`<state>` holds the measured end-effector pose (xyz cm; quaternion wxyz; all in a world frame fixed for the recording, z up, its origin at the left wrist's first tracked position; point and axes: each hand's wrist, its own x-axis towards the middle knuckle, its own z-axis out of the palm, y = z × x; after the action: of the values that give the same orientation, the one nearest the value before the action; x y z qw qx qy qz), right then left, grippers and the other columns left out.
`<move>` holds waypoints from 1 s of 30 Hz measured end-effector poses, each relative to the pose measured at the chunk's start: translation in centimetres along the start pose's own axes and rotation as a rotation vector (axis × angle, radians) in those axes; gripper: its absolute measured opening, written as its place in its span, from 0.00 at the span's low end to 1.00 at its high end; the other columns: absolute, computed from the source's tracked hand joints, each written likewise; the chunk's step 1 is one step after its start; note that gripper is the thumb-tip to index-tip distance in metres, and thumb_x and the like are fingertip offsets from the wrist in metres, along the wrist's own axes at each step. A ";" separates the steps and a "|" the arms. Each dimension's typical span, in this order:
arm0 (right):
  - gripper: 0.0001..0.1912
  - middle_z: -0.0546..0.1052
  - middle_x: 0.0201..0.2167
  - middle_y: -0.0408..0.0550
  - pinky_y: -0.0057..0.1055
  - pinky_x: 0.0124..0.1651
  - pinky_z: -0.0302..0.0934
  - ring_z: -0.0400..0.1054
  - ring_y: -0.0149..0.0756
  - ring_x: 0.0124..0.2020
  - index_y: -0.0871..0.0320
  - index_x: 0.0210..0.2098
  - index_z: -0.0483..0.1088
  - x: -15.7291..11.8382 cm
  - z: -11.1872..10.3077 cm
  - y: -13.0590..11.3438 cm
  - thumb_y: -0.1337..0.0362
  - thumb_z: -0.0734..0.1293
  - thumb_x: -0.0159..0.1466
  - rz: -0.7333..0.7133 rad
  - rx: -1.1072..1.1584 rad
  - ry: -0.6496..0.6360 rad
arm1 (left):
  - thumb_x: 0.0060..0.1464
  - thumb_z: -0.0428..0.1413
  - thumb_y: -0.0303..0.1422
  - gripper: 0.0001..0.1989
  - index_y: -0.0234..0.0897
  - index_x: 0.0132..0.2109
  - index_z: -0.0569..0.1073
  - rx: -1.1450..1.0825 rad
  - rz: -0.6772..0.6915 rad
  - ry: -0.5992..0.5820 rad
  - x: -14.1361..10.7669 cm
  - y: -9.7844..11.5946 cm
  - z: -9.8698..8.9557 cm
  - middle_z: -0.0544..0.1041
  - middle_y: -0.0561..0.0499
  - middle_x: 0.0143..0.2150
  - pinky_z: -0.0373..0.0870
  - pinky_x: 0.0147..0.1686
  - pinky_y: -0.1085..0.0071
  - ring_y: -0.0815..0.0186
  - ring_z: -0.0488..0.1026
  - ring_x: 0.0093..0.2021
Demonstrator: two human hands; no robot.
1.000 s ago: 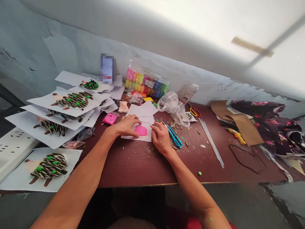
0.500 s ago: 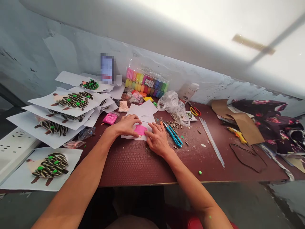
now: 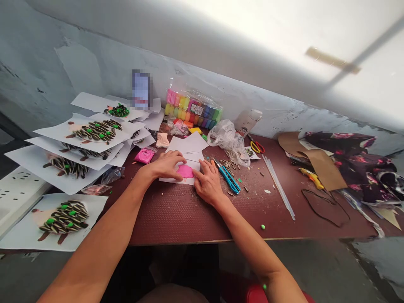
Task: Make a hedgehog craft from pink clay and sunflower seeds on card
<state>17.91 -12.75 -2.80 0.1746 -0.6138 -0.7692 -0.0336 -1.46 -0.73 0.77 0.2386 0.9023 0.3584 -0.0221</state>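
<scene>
You are pressing your open left hand [image 3: 168, 165] and open right hand [image 3: 208, 183] onto a white paper sheet [image 3: 193, 180], neither grasping, flanking a flat pink clay patch [image 3: 185, 171]

**Hot Pink on White, Black-and-Cream Stripes Nearby**

We see hot-pink clay [image 3: 185, 171] on white paper [image 3: 172, 180], over a maroon tabletop [image 3: 176, 219] with a fine dimpled pattern. Black-and-cream striped sunflower seeds [image 3: 94, 132] carry bright green dots. Rainbow-coloured blocks fill a clay pack [image 3: 192, 107], and pink flowers bloom across dark purple cloth [image 3: 347, 164].
</scene>
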 end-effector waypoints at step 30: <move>0.15 0.69 0.66 0.56 0.53 0.68 0.52 0.56 0.51 0.70 0.52 0.50 0.80 -0.2 -0.2 -0.7 0.65 0.66 0.67 -0.145 0.026 -0.013 | 0.47 0.63 0.47 0.36 0.46 0.63 0.71 -0.017 0.052 -0.036 -0.2 -1.1 -0.2 0.65 0.45 0.68 0.56 0.66 0.52 0.47 0.60 0.67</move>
<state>17.31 -13.11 -2.54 0.1746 -0.5544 -0.8131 -0.0320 -2.40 -0.09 0.48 0.2530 0.9087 0.3307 -0.0291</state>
